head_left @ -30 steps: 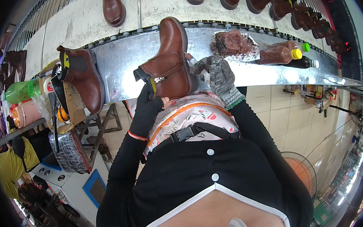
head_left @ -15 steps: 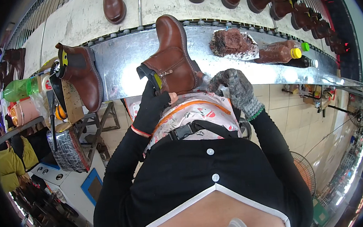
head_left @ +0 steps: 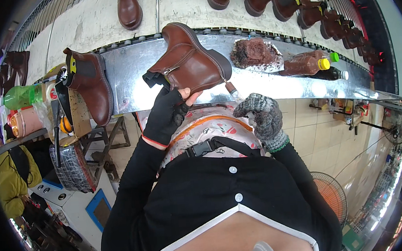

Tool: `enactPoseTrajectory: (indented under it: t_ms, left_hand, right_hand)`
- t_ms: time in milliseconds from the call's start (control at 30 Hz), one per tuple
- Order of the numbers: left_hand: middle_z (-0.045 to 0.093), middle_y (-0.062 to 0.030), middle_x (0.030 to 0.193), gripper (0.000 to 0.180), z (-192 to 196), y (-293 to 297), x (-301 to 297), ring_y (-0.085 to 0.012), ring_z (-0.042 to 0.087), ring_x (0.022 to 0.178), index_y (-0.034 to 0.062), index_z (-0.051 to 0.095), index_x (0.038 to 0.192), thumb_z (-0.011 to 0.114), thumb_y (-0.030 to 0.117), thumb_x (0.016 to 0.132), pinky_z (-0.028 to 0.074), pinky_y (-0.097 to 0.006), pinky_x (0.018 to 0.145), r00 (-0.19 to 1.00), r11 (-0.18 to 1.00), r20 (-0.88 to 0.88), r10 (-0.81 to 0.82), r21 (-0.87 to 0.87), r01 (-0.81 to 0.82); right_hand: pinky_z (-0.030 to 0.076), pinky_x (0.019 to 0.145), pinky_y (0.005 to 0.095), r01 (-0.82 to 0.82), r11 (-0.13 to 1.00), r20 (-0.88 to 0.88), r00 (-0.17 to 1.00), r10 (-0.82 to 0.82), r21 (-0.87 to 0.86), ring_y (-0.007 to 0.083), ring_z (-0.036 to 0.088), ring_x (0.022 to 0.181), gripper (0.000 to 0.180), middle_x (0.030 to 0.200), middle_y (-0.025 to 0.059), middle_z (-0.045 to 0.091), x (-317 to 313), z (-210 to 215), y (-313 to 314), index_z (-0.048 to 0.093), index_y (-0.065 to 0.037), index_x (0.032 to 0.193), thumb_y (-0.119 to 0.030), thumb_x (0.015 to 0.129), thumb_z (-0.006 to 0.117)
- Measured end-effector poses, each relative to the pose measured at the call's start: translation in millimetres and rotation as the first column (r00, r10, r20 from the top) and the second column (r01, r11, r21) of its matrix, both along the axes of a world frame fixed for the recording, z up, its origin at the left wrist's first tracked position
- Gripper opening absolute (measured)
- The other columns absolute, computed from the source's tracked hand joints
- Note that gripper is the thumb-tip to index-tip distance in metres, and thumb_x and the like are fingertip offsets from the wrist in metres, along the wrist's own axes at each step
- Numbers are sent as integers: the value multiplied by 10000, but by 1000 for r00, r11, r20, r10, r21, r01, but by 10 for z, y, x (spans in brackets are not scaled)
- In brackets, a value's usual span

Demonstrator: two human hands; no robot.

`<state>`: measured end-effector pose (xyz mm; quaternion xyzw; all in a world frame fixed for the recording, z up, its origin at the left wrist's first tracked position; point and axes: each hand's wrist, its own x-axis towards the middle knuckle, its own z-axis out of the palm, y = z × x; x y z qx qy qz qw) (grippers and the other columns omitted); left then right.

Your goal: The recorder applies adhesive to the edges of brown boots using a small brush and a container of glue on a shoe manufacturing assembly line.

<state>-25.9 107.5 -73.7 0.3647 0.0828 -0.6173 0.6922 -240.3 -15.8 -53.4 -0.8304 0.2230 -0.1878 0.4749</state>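
A brown leather ankle boot (head_left: 186,63) with a side zip is tilted over the metal ledge, its toe pointing away and its heel to the right. My left hand (head_left: 169,109), in a black fingerless glove, is closed on the boot's shaft near the opening. In a grey knitted glove, my right hand (head_left: 262,116) grips a slim tube of brown liquid (head_left: 231,89). The tube's thin tip meets the sole edge at the heel. Another brown boot (head_left: 89,84) stands to the left at the ledge.
On the metal ledge (head_left: 134,60) sit a brown-stained sponge-like block (head_left: 257,54) and bottles of brown liquid (head_left: 302,63). Beyond it, a pale conveyor (head_left: 89,21) carries several brown boots. At left are a green bottle (head_left: 19,97) and a pink container (head_left: 26,123).
The boot has turned and tilted, its toe swinging left and its heel moving right. My right hand has dropped slightly and moved right, with the tube now plainly visible.
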Motion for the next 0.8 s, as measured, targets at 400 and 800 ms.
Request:
enactPoseTrajectory:
  t_ms: [400, 800]
  left_hand:
    - [505, -192, 1188, 434, -129, -246, 398, -344, 571, 1031, -32, 398, 1247, 534, -4, 836, 553, -249, 796, 999, 993, 48, -25, -117, 31]
    - [600, -106, 837, 205, -998, -2339, 1731, -206, 631, 725, -21, 573, 899, 666, 112, 773, 561, -286, 653, 780, 998, 625, 36, -58, 0]
  right_hand:
    - [365, 371, 189, 278, 488, 25, 850, -526, 827, 67, 475, 450, 463, 661, 47, 554, -196, -292, -56, 401, -24, 1275, -46, 831, 530]
    - [499, 530, 218, 696, 503, -205, 668, -715, 513, 107, 561, 652, 513, 1031, 92, 540, -134, -1221, 92, 331, -54, 1307, 22, 838, 525]
